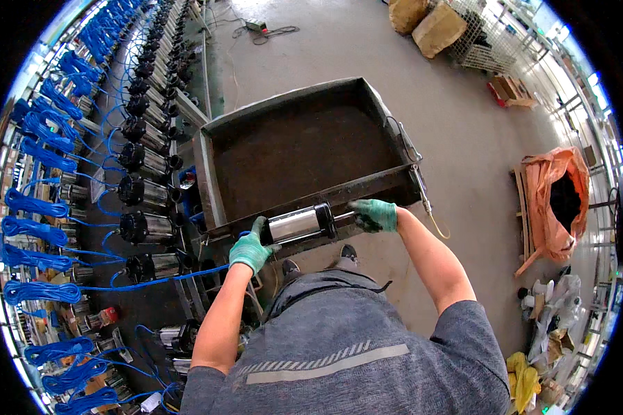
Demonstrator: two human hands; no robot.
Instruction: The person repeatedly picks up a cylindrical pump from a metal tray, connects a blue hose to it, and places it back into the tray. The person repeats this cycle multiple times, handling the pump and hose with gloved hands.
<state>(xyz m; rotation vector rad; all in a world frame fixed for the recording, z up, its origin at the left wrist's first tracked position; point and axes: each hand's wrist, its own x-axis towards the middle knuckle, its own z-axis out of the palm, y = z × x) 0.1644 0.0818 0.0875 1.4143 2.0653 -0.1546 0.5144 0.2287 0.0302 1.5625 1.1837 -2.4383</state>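
A silver cylindrical pump motor point(294, 225) with a black end collar lies level across the near side of a large metal bin point(211, 176). My left hand point(251, 250), in a green glove, is closed round its left end, thumb up. A blue cable point(176, 278) runs from beside that hand to the left. From the collar, a thin metal rod point(344, 217) reaches toward my right hand point(376, 215). That hand wears a green glove with dark patches, and its fingers curl at the rod's far end, partly hiding it.
Along the left stand rows of similar motors point(145, 192) with coiled blue cables point(41, 292). An orange sack point(538, 207) sits on a wooden pallet at right. Plastic bags point(567, 297) lie nearer. A cable with a small box point(256, 25) lies on the far floor.
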